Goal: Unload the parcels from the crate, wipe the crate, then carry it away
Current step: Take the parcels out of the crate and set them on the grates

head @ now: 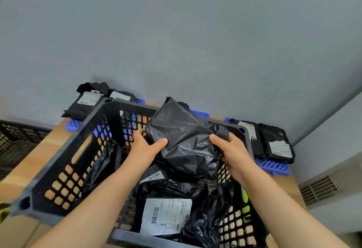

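As both hands [146,147] [233,150] clutch a parcel [184,140], the crate [125,105] tops a wooden table [29,165] by grey walls [176,42].

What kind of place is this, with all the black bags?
Probably a parcel sorting or storage room. Black labelled parcels sit in a crate, and more parcels lie on blue racks by the wall.

Labels [166,216] on the parcels [172,188] are too blurred to read.

blue pallets [272,166], wooden table [29,161], wall vent [319,189]
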